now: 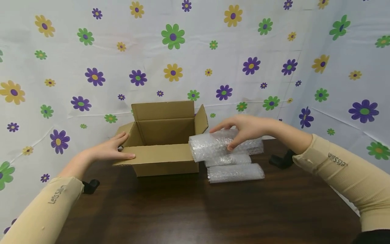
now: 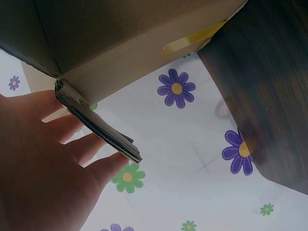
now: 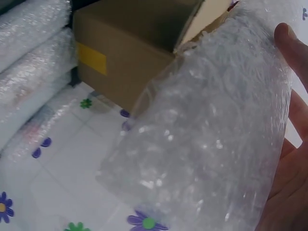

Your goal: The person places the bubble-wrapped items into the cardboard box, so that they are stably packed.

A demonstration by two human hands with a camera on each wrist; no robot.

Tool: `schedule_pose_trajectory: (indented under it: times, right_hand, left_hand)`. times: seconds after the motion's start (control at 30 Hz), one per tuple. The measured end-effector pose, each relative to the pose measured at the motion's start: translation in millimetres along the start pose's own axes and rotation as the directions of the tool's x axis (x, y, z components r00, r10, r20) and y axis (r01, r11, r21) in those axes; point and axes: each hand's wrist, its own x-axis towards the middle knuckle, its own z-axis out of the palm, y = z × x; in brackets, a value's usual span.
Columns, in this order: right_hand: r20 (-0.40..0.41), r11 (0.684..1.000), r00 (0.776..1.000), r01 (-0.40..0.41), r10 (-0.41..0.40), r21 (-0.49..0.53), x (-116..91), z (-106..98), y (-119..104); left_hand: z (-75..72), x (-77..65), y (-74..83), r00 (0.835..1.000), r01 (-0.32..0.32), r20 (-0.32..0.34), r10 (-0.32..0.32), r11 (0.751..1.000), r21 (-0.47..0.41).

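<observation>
The right hand (image 1: 247, 127) grips one bubble-wrap roll (image 1: 199, 146), above at least two other rolls (image 1: 236, 173) on a dark table (image 1: 182, 210). Leftward, the left hand (image 1: 105, 149), fingers extended, touches one open box (image 1: 167, 169); flowered sheeting (image 1: 195, 51) hangs behind.

Packing corner, screened: white sheeting (image 1: 201, 20), printed with purple, green and yellow flowers (image 1: 173, 36), is hanging behind the dark wood-grain bench (image 1: 182, 210) and running along its right side, closing off the view beyond; the bench is carrying an open cardboard box (image 1: 166, 169); rolls of bubble wrap (image 1: 236, 173) are lying just right of the box, indicating packing work; wider premises, whether home, office or workshop, are escaping identification
</observation>
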Motion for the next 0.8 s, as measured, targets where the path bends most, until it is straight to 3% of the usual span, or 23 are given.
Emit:
schedule_pose_trajectory:
  times: [0.37,0.8]
  right_hand:
    - [-0.009,1.0,1.0,-0.008,0.008,-0.03,20,-24,-28]
    - [0.004,0.995,0.996,0.089,-0.088,-0.039,59,-26,-38]
  left_hand:
    - [-0.3,0.1,3.6,1.0,-0.002,0.012,0.003,1.0,-0.009]
    - [2.1,2.8,-3.2,1.0,-0.002,0.007,0.002,1.0,-0.01]
